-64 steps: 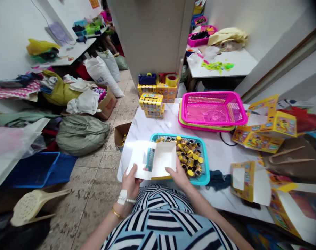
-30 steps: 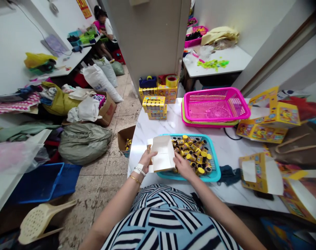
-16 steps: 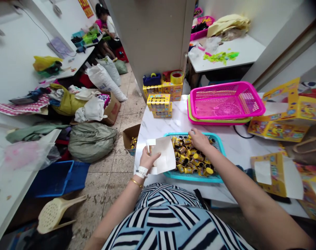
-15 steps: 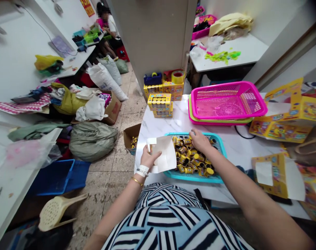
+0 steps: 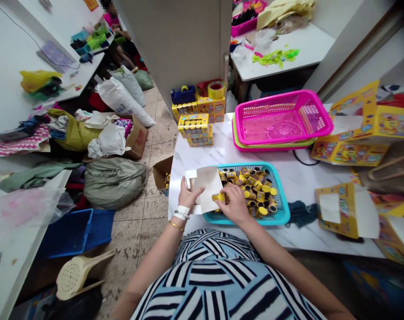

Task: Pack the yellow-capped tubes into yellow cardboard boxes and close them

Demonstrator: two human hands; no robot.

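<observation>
My left hand (image 5: 189, 195) grips a white cardboard box (image 5: 206, 189), which stands open and tilted above the marble table's near edge. My right hand (image 5: 235, 204) pinches a small yellow-capped tube (image 5: 218, 197) right beside the box. The tube is not inside the box. Below my right hand, a loose pile of similar tubes (image 5: 255, 189) lies in a turquoise mesh basket (image 5: 278, 217). The box hides the basket's left corner.
A pink basket (image 5: 282, 120) sits on stacked trays at the back of the marble table (image 5: 188, 155). Yellow boxes (image 5: 193, 130) stand to its left, and flattened printed cartons (image 5: 350, 151) lie right. On the floor at left are a small cardboard box (image 5: 160, 171) and sacks (image 5: 113, 182).
My right hand has moved from the basket's far side to the white box, now holding a tube. The white box stays in my left hand, and the view has shifted slightly.
</observation>
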